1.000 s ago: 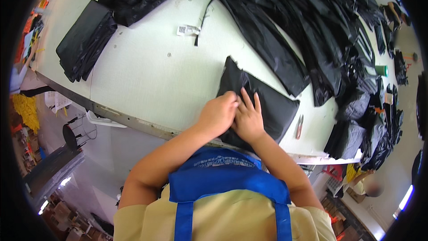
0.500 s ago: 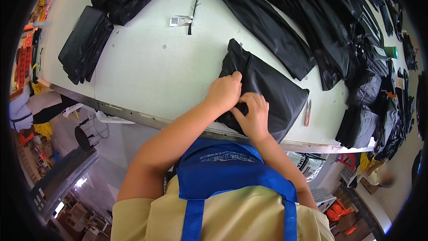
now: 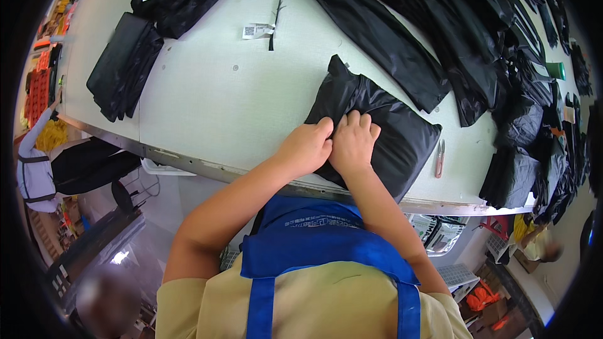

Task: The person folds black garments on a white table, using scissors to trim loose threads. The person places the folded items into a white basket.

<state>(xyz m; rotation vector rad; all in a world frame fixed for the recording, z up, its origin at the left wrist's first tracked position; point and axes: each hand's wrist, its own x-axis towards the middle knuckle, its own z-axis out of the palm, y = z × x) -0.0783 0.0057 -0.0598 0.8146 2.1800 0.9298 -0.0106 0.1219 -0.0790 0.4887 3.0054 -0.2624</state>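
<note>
A folded black garment (image 3: 389, 132) lies on the pale table (image 3: 226, 94) near its front edge. My left hand (image 3: 306, 149) presses on the garment's near left corner, fingers curled onto the fabric. My right hand (image 3: 353, 142) rests flat right beside it on the same fold, fingers pointing away from me. The two hands touch each other. Neither hand lifts the garment off the table.
A big heap of black garments (image 3: 440, 19) covers the far and right side of the table. Another folded black stack (image 3: 122, 66) sits at the left. A white tag (image 3: 258, 30) lies near the top, a small tool (image 3: 439, 158) at the right. Another person (image 3: 56, 163) stands below left.
Both hands slid together on the folded garment's near left part, the left hand shifting closer to the right. The camera view shifted slightly.
</note>
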